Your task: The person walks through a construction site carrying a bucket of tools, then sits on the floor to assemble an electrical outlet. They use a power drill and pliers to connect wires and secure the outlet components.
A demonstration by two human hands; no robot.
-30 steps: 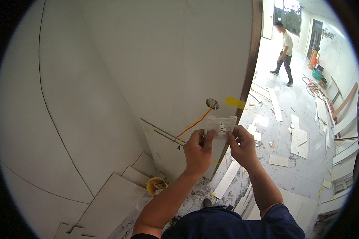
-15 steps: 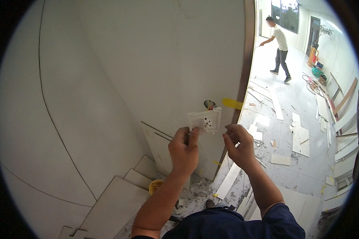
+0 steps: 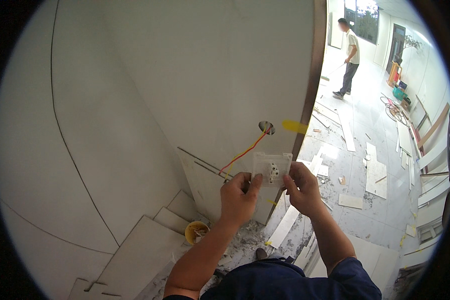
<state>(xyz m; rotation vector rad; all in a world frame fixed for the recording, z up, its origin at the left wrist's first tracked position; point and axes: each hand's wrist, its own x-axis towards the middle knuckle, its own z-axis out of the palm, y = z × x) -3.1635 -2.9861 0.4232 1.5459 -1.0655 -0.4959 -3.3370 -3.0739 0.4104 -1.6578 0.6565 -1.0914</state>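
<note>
1. Between the two hands, in front of the wall, sits a square translucent plastic plate [image 3: 261,169], with a small white block with dark openings [image 3: 273,173] near its middle.
2. The left hand [image 3: 240,199] is clamped on the plate's near left corner, thumb on the face towards the person.
3. The right hand [image 3: 304,191] pinches the plate's right edge, its thumb on the near right part; the plate thus lies just left of this hand and to the right of the left one.
4. Beyond the plate, a round hole [image 3: 266,128] opens in the smooth pale grey wall panel [image 3: 220,75]; red and yellow wires [image 3: 248,150] come out of it and slant left and nearer, down towards the left hand. Whether they touch it, I cannot tell.
5. Right of the hole, a strip of yellow tape [image 3: 295,126] sticks near the panel's brown edge [image 3: 311,85].
6. To the near left, a round yellow bucket [image 3: 189,234] holding scraps stands beside flat pale boards [image 3: 140,250].
7. At the far right, a person in a pale shirt and dark trousers [image 3: 352,55] stands on the glossy pale tiled floor [image 3: 345,220].
</note>
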